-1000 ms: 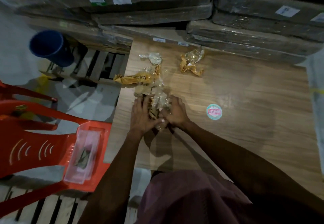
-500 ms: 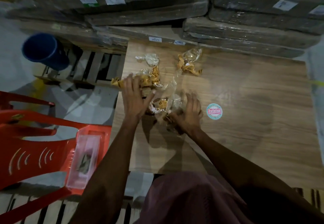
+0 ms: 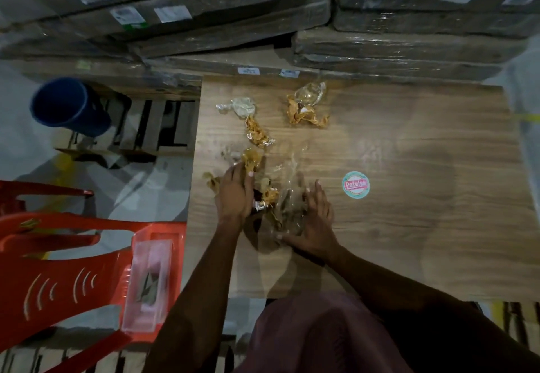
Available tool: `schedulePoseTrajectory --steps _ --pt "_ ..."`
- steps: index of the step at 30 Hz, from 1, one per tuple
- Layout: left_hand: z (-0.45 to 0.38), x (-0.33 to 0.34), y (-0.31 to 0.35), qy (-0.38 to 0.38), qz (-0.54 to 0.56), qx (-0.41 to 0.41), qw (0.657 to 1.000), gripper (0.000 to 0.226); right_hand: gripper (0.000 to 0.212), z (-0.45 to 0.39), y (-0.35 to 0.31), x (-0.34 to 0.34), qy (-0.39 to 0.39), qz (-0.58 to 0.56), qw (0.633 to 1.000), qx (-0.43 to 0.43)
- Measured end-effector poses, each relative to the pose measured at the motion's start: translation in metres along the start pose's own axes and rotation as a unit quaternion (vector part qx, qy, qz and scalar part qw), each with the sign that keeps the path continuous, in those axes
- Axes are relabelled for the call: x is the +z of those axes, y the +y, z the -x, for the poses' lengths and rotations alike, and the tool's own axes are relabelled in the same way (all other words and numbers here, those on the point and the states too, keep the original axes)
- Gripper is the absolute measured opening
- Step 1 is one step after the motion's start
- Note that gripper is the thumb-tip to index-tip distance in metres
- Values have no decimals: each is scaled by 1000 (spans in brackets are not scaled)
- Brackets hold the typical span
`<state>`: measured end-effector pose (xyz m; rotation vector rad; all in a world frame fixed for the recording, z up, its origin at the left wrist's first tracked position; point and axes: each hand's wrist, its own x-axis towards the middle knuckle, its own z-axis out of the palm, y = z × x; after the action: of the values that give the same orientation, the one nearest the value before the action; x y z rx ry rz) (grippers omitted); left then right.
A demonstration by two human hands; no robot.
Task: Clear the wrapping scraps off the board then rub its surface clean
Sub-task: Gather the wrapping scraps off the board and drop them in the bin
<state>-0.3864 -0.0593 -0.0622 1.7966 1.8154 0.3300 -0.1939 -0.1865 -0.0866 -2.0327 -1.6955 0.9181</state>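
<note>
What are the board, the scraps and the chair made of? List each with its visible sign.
Board: wood-grain laminate or veneer by the look, smooth with a faint sheen.
Scraps: thin clear plastic film and tan crinkled tape or paper, glossy and crumpled.
Chair: moulded red plastic, glossy, with cut slots.

Wood-grain board [image 3: 380,226] — amber scraps [image 3: 304,112]
</note>
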Motion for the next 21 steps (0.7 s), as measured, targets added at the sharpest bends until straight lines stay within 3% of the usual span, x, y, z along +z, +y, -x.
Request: schedulePoseTrajectory --steps 2,6,11,14,18,21 --pt "9 3 5 40 -29 1 999 39 141 6 7 5 5 22 999 -29" --pt "8 3 3 1 -145 3 989 15 129 7 18 15 39 82 991 -99" --pt "-1 9 -15 71 -209 135 966 24 116 -6 9 20 29 87 995 -26" --pt "-6 14 -21 88 -152 116 977 24 108 -13 8 18 16 88 996 -18" --pt "-3 32 -24 45 -54 132 989 36 105 -17 6 14 12 67 998 -7" --pt "10 42 -9 14 74 92 993 47 93 -18 2 9 30 24 999 -14"
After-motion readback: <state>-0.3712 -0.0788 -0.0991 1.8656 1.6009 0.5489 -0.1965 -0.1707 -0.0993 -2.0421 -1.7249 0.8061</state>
